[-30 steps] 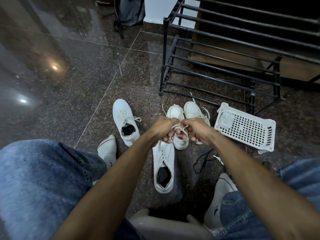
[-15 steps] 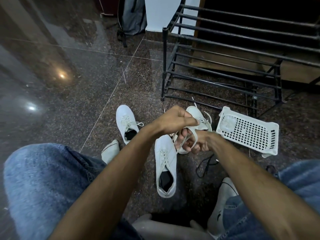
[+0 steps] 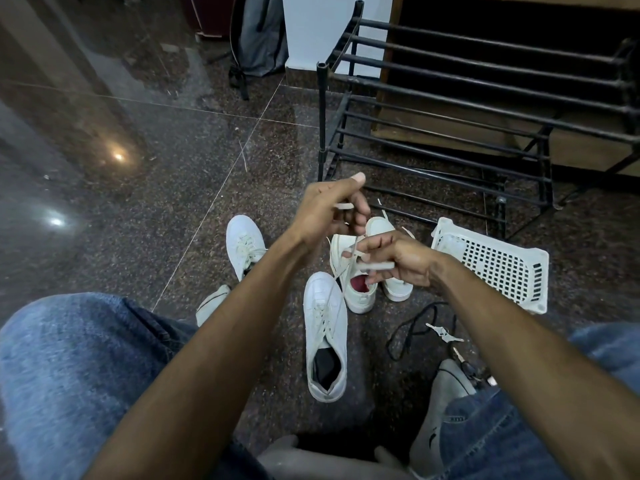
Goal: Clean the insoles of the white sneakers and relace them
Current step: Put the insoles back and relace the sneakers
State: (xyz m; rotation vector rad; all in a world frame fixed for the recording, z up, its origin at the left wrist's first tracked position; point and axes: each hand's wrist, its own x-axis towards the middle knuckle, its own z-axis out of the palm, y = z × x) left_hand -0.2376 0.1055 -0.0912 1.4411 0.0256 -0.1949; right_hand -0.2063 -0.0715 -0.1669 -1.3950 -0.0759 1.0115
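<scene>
A white sneaker (image 3: 325, 327) with a dark insole lies on the floor between my knees, toe pointing away. Its white lace (image 3: 349, 261) rises from the shoe to my hands. My left hand (image 3: 329, 209) is raised above the shoes and pinches one part of the lace. My right hand (image 3: 398, 261), lower and to the right, grips another part of the lace between thumb and fingers. A second white sneaker (image 3: 244, 245) lies to the left. A smaller white pair (image 3: 360, 292) with a red lining sits partly hidden behind my hands.
A white perforated plastic basket (image 3: 495, 268) lies tipped on the right. A black metal shoe rack (image 3: 450, 133) stands beyond it. A black cord with keys (image 3: 436, 332) lies on the granite floor. A grey bag (image 3: 263, 32) leans at the back. My shoes (image 3: 440, 424) flank the sneaker.
My hands were together low over the shoes. The left hand has lifted up and away with the lace, and the right hand has stayed lower, drawing the lace taut between them.
</scene>
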